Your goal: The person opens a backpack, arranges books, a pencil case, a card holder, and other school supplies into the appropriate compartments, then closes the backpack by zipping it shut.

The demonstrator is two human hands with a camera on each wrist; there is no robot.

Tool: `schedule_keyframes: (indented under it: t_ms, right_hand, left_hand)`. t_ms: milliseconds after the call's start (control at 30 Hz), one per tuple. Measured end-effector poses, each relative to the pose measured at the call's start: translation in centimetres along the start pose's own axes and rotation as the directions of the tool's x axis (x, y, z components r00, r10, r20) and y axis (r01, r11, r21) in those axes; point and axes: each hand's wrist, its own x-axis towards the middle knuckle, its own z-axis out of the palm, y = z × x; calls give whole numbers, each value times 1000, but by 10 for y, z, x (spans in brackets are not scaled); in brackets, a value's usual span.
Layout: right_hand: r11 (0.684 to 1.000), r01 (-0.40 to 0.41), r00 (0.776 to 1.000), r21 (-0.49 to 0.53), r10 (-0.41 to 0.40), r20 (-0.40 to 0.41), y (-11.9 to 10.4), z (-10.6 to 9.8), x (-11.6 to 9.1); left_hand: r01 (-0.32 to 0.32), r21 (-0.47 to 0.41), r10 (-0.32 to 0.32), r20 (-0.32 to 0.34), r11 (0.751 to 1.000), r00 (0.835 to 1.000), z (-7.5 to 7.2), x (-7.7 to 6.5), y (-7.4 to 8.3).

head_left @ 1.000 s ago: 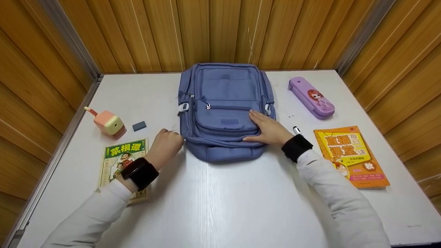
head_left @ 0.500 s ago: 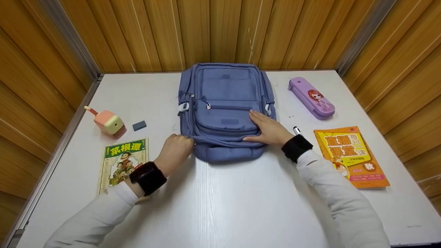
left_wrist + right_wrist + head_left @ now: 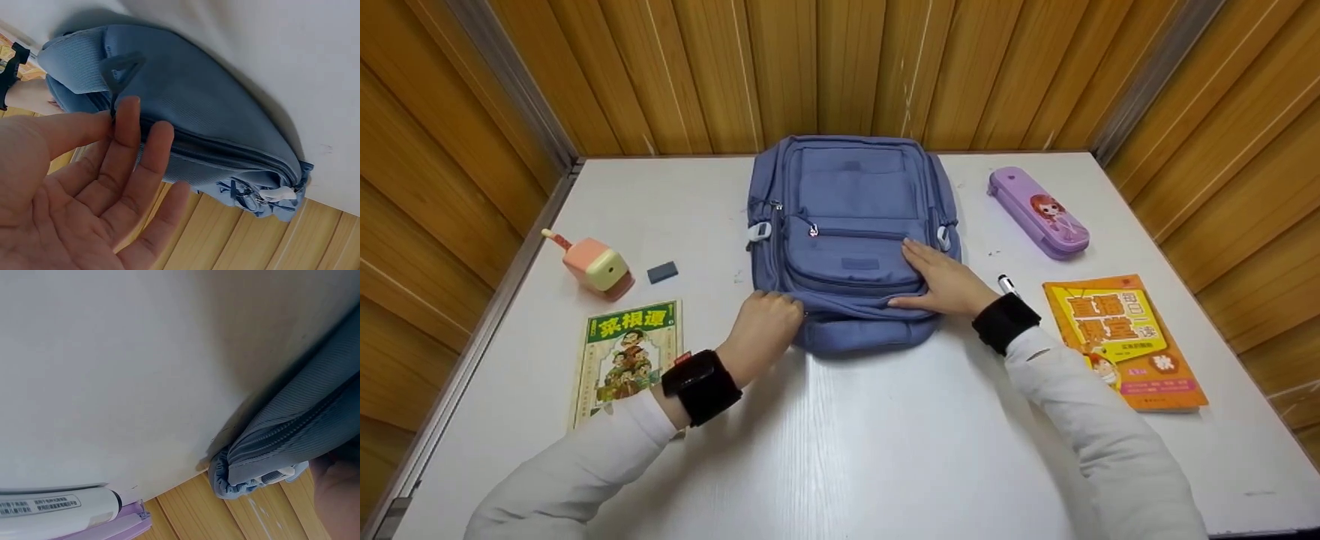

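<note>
A blue backpack [image 3: 855, 195] lies front side up at the middle of the table, its bottom end toward me. At its lower left corner my left hand [image 3: 765, 328] pinches a zipper pull [image 3: 125, 70] between thumb and forefinger. The other fingers are loosely bent, as the left wrist view shows. The zipper track [image 3: 214, 152] runs along the bag's side, away from that hand. My right hand [image 3: 949, 285] rests with spread fingers on the lower right of the front pocket. In the right wrist view only part of the right hand [image 3: 340, 498] shows, at the edge.
Left of the bag are a pink and yellow pencil sharpener [image 3: 598, 264], a dark eraser [image 3: 663, 272] and a green-topped book [image 3: 630, 360] partly under my left forearm. To the right lie a purple pencil case [image 3: 1039, 214], an orange book [image 3: 1125, 345] and a white marker [image 3: 62, 512].
My left hand has moved right along the bag's lower edge with the zipper pull, from the left corner toward the middle. The right hand has stayed in place on the pocket.
</note>
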Motion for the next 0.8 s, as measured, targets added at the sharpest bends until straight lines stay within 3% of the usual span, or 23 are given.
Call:
schedule_keyframes:
  t_ms: [533, 800]
  right_hand:
    - [1000, -3, 1000, 3, 3, 0, 0, 2, 1]
    - [1000, 7, 1000, 0, -7, -12, -1, 2, 2]
  left_hand:
    - [17, -72, -14, 35, 997, 999, -1, 15, 26]
    - [37, -101, -27, 99, 994, 995, -1, 28, 42]
